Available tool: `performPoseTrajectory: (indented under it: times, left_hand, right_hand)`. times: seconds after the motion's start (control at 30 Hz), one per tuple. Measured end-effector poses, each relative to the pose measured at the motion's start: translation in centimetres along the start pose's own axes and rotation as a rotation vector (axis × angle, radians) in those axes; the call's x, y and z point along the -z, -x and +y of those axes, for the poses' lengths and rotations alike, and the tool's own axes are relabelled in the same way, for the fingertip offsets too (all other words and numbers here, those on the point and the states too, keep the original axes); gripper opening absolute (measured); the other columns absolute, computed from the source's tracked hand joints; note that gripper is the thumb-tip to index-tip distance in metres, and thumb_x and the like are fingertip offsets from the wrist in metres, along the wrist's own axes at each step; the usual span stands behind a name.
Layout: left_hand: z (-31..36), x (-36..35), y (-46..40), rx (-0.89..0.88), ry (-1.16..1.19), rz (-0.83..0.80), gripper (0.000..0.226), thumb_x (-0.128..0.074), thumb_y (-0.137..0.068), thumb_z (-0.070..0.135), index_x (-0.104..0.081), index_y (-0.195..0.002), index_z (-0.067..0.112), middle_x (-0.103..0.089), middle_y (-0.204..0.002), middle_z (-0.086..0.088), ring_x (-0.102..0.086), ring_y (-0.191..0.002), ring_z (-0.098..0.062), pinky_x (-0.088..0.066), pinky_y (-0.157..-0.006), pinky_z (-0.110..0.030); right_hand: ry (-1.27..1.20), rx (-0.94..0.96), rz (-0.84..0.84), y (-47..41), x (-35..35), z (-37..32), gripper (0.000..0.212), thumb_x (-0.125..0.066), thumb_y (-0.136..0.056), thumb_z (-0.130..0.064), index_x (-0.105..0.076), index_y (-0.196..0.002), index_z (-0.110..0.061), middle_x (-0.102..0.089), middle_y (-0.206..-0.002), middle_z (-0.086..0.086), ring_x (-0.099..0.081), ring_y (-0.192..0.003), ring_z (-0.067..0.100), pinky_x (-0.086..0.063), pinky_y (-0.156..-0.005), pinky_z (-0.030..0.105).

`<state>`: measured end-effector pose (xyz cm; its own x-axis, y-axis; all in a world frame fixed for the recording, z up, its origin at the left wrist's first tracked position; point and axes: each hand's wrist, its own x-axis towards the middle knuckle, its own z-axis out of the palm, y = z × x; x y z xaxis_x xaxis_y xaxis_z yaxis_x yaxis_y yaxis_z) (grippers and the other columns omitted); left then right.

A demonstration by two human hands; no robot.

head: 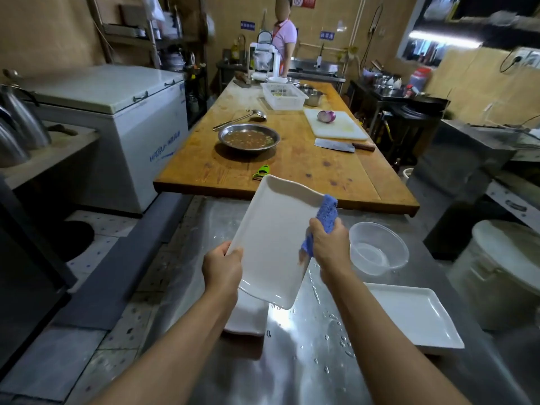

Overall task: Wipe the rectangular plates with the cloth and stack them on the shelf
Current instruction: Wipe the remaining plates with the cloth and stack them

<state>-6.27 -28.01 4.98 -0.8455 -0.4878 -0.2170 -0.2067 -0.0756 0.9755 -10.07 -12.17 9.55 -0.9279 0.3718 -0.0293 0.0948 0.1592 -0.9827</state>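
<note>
Your forearms reach in, wiping a plate over the wet steel counter (309,361).
Your left hand (222,266) pinches the tilted white plate (274,238) by its near corner, steadying it; your right hand (328,244) clutches the blue cloth (328,213) against the plate's right rim.

- Round steel pan of brown sauce (248,139), wooden table's (292,168) left side.
- White cutting board (336,125) bearing halved purple onion (326,116), right edge.
- Cleaver (343,145) just before board.
- Green peeler (261,172), near edge.
- Clear plastic bowl (377,248), steel counter (306,361).
</note>
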Motion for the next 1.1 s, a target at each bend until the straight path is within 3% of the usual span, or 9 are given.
performPoseTrajectory:
  times: [0.17, 0.37, 0.47, 0.53, 0.63, 0.73, 0.8, 0.93, 1.1]
  left_hand:
    - [0.6, -2.1, -0.1, 0.061, 0.155, 0.073, 0.03, -0.05, -0.088, 0.002, -0.061, -0.066, 0.02, -0.065, -0.07, 0.008, -0.058, -0.063, -0.01, -0.045, -0.052, -0.018]
    - [1.2, -3.5, -0.6, 0.186, 0.267, 0.058, 0.027, -0.049, -0.089, 0.002, -0.064, -0.074, 0.02, -0.067, -0.078, 0.001, -0.063, -0.073, -0.02, -0.056, -0.066, -0.031]
    - [0.9, -3.7, -0.3, 0.264, 0.237, -0.125, 0.021, -0.052, -0.092, 0.008, -0.065, -0.107, 0.014, -0.066, -0.09, 0.001, -0.061, -0.083, -0.02, -0.051, -0.081, -0.039]
    - [1.2, -3.5, -0.2, 0.308, 0.115, -0.244, 0.048, -0.06, -0.091, 0.025, -0.046, -0.135, 0.012, -0.059, -0.115, 0.002, -0.055, -0.102, -0.016, -0.037, -0.095, -0.039]
    - [2.8, -3.1, 0.2, 0.306, 0.077, -0.329, 0.077, -0.065, -0.083, 0.046, -0.026, -0.145, 0.022, -0.036, -0.147, 0.0, -0.037, -0.133, -0.022, -0.02, -0.11, -0.047]
    - [5.3, -3.7, 1.0, 0.303, 0.287, -0.515, 0.04, -0.06, -0.084, 0.047, -0.051, -0.117, 0.025, -0.057, -0.127, -0.003, -0.05, -0.123, -0.025, -0.02, -0.109, -0.054]
    - [6.5, -4.2, 1.5, 0.345, 0.424, -0.589, 0.035, -0.056, -0.085, 0.047, -0.052, -0.108, 0.021, -0.06, -0.12, -0.01, -0.054, -0.118, -0.029, -0.02, -0.109, -0.055]
    - [6.3, -4.7, 1.4, 0.363, 0.445, -0.453, 0.032, -0.055, -0.091, 0.039, -0.053, -0.101, 0.009, -0.064, -0.097, -0.014, -0.061, -0.098, -0.031, -0.038, -0.097, -0.049]
    - [3.6, -4.0, 0.9, 0.384, 0.545, -0.323, 0.02, -0.046, -0.097, 0.007, -0.054, -0.114, -0.001, -0.065, -0.086, -0.016, -0.065, -0.07, -0.024, -0.053, -0.061, -0.038]
  right_hand:
    - [0.051, -0.04, -0.104, 2.5, -0.6, 1.1, 0.016, -0.053, -0.086, -0.016, -0.054, -0.101, -0.008, -0.063, -0.099, 0.012, -0.06, -0.094, 0.03, -0.049, -0.087, 0.047]
    - [0.025, -0.051, -0.188, 4.1, 0.2, 2.4, 0.011, -0.053, -0.086, -0.005, -0.051, -0.091, -0.015, -0.063, -0.098, 0.015, -0.061, -0.091, 0.032, -0.051, -0.085, 0.047]
    - [0.088, 0.045, -0.098, 3.0, 1.1, 2.5, 0.017, -0.053, -0.083, 0.0, -0.053, -0.094, -0.014, -0.065, -0.088, 0.009, -0.064, -0.084, 0.024, -0.053, -0.077, 0.034]
    - [0.203, 0.152, -0.004, 2.6, 1.7, 2.6, 0.02, -0.05, -0.082, 0.004, -0.054, -0.094, -0.011, -0.063, -0.075, 0.008, -0.064, -0.07, 0.016, -0.047, -0.06, 0.022]
    - [0.445, 0.341, 0.143, 1.8, 2.5, 3.0, 0.028, -0.05, -0.081, 0.007, -0.054, -0.104, -0.008, -0.063, -0.082, 0.014, -0.055, -0.07, 0.03, -0.042, -0.058, 0.031]
    - [0.565, 0.588, 0.164, 1.7, 2.8, 2.8, 0.02, -0.06, -0.079, 0.009, -0.059, -0.095, -0.003, -0.065, -0.081, 0.015, -0.058, -0.066, 0.033, -0.046, -0.055, 0.035]
    - [0.636, 0.8, 0.149, 2.1, 2.9, 2.8, 0.022, -0.065, -0.069, 0.018, -0.061, -0.082, 0.0, -0.064, -0.071, 0.015, -0.058, -0.057, 0.031, -0.044, -0.05, 0.029]
    - [0.752, 1.041, 0.126, 2.8, 3.1, 3.2, 0.021, -0.076, -0.064, 0.013, -0.065, -0.076, -0.001, -0.067, -0.075, 0.014, -0.064, -0.063, 0.028, -0.051, -0.049, 0.028]
    - [0.768, 1.138, -0.013, 3.8, 3.7, 4.0, 0.034, -0.073, -0.064, 0.012, -0.065, -0.093, -0.004, -0.068, -0.096, 0.015, -0.067, -0.083, 0.028, -0.054, -0.055, 0.029]
